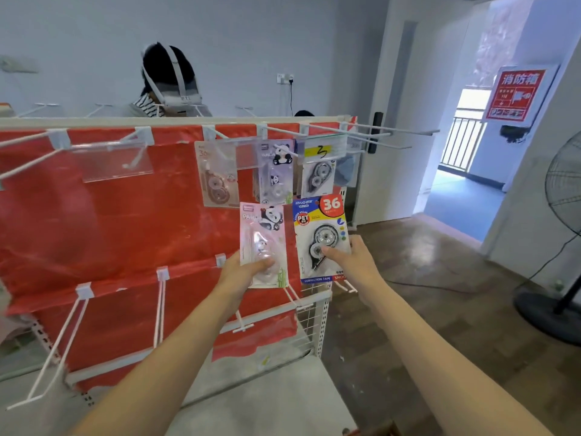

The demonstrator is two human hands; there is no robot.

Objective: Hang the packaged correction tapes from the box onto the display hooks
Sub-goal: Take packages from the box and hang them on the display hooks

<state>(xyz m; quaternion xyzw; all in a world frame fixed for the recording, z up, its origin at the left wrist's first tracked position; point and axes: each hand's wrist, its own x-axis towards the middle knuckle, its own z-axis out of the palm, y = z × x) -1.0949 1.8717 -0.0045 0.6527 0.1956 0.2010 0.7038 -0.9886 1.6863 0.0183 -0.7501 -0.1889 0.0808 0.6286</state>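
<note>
**Two packs up, going to the hooks**

While both hands are lifting packs toward the rack, left hand (243,272) is gripping the pink panda pack (263,243), right hand (352,261) pinching the blue 36 pack (320,237). Next, I judge: threading each hang-hole onto a top hook (352,129). Three packs (276,171) are already hanging there. Box not showing clearly.

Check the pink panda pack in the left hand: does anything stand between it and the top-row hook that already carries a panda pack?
Nothing visible does. The left hand holds the pink panda pack just below the hanging panda pack, with open space between them. The hook's clear label holder fronts its tip. The blue pack in the right hand sits beside it, not in the way.
</note>
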